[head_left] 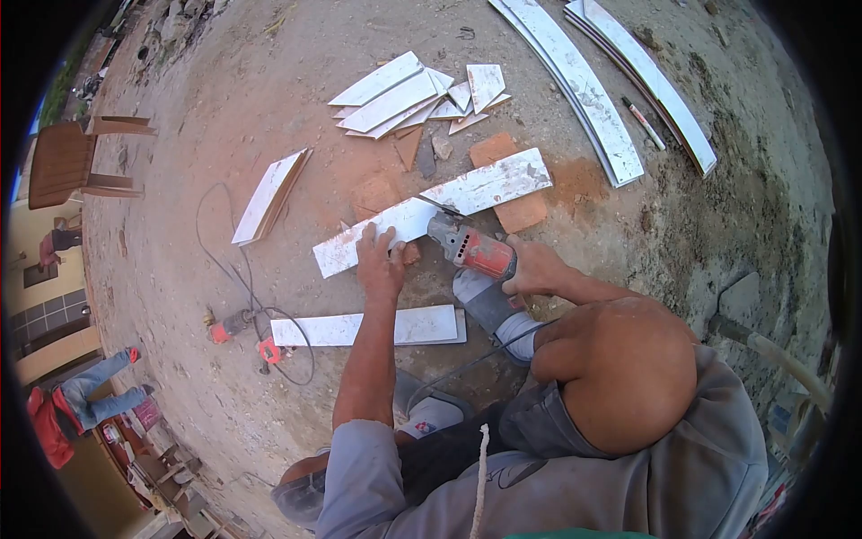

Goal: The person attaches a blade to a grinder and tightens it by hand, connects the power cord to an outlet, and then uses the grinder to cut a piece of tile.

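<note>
My right hand (534, 266) is closed around the red and grey body of an angle grinder (485, 254). The grinder's disc (438, 205) is at the face of a long white tile strip (489, 187), near its middle. Fingers spread, my left hand (381, 256) rests on the lower edge of that strip, left of the grinder. Broken orange brick pieces (521, 214) lie under and beside the strip. Close below my left forearm, more white tile strips (409, 326) lie flat on the ground.
Cut white tile pieces (395, 94) lie piled ahead. Long tile stacks (584, 94) and a marker (644, 124) are at the upper right. A second power tool (231, 327) and looped cable (310, 359) lie left. A chair (63, 166) and a person in red (54, 427) are farther left.
</note>
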`<state>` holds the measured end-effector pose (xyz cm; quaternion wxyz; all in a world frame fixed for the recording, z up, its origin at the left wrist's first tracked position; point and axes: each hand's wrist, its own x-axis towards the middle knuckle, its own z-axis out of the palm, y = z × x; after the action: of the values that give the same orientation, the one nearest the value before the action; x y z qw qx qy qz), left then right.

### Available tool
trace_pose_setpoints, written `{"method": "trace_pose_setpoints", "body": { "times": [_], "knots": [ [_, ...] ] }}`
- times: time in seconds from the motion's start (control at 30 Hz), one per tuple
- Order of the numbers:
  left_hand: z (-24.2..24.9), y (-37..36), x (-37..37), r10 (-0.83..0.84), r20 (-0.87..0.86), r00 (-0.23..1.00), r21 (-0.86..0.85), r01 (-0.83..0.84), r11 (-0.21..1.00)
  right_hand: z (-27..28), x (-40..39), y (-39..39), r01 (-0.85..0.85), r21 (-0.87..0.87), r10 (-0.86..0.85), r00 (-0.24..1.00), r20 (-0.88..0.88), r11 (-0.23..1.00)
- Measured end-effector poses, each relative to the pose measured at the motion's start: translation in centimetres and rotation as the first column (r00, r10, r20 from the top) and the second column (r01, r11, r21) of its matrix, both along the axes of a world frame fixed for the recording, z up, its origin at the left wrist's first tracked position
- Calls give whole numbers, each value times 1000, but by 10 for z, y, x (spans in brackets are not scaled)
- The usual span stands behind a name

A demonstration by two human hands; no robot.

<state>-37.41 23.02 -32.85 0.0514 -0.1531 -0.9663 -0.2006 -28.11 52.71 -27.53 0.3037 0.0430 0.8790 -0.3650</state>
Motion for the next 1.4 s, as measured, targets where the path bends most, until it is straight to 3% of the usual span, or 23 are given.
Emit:
{"method": "trace_pose_setpoints", "body": {
  "times": [0.27, 0.37, 0.43, 0.87, 0.97, 1.03, 1.17, 1.23, 1.27, 1.33, 1.4],
  "knots": [
    [2, 1, 0, 20, 55, 998, 5, -20, 1000, 1, 2, 3, 4, -16, -4, 1000, 21, 1000],
    [2, 1, 0, 2, -40, 999, -57, -4, 998, 3, -7, -2, 22, -22, -22, 1000, -8, 1000],
    [0, 1, 1, 19, 47, 999, 15, -19, 1000, 4, -14, -5, -4, -11, 4, 1000, 10, 1000],
    [-4, 0, 3, 23, 66, 998, 51, -27, 998, 12, -51, -22, -63, -26, 64, 998, 14, 998],
    [-9, 2, 8, 33, -34, 999, 5, -33, 999, 15, -60, -24, -17, -74, 14, 999, -42, 997],
    [-10, 8, 16, 72, 22, 997, 45, -73, 996, 22, -70, -21, 67, -158, -81, 993, -84, 985],
    [-7, 39, 47, 209, 58, 976, 47, -212, 976, 49, -92, 0, 180, -163, -202, 971, -127, 970],
    [3, 63, 60, 162, 36, 986, 73, -164, 984, 57, -96, 15, 322, -353, -404, 894, -192, 879],
    [10, 73, 59, 168, 40, 985, 78, -170, 982, 64, -96, 21, 317, -347, -398, 897, -192, 883],
    [25, 96, 40, -2, 90, 996, 67, -4, 998, 82, -101, 32, 391, -445, -502, 850, -161, 806],
    [40, 121, 17, -70, 125, 990, 25, 68, 997, 95, -99, 40, 448, -404, -540, 829, -147, 798]
  ]
}}
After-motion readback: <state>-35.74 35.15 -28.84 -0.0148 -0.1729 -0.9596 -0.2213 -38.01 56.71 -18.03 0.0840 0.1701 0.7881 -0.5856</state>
